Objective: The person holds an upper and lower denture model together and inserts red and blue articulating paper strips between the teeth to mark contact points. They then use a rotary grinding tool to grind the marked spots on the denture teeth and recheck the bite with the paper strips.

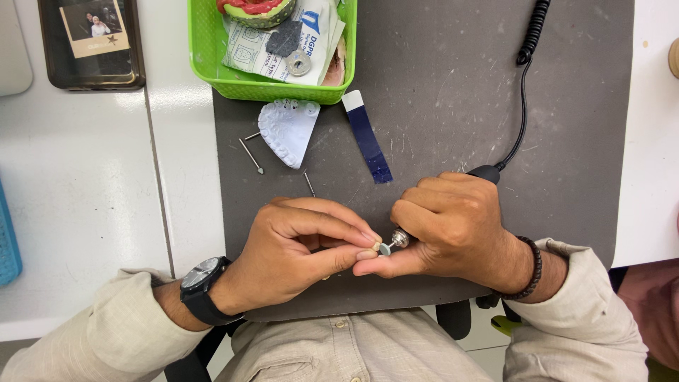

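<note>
Grey mat (453, 106) on a white bench: the left hand (297, 247) pinches a small pale piece (367, 253) at its fingertips, while the right hand (453, 226) grips a corded rotary tool (397, 240), its disc touching that piece.

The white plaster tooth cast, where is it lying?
In the head view, the white plaster cast lies on the dark mat, just below the green basket, left of the blue strip.

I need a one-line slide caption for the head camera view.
Right hand holds a corded rotary handpiece against a small piece pinched in left hand, over a grey mat.
</note>
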Demonstrator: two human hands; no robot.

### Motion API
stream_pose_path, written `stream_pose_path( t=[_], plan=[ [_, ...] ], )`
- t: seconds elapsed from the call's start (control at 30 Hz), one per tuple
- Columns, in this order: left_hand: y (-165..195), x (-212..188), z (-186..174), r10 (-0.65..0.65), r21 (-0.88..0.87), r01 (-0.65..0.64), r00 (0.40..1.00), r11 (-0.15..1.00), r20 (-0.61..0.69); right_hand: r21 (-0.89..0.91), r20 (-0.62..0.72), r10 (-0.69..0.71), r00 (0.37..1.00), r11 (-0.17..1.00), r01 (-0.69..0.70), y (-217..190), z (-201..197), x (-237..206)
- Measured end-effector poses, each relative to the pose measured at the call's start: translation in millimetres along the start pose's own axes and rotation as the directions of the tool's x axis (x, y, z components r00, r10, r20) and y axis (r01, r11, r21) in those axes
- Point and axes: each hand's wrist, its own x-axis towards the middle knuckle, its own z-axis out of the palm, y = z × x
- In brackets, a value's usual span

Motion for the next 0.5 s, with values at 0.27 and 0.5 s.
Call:
stream_pose_path(
  t=[0.27, 0.5],
  plan=[
    [0.4, 0.0, 0.4, -0.007, -0.027, 0.007, 1.0, 1.0, -0.003, -0.002, 0.014, 0.0, 1.0, 1.0, 0.0, -0.1, -1.4, -0.8],
    [0.8, 1.2, 0.1, 0.029, 0.001, -0.029, 1.0, 1.0, 0.002, -0.001, 0.013, 0.0, 1.0, 1.0, 0.0, 0.4, -1.2, -0.6]
  ],
)
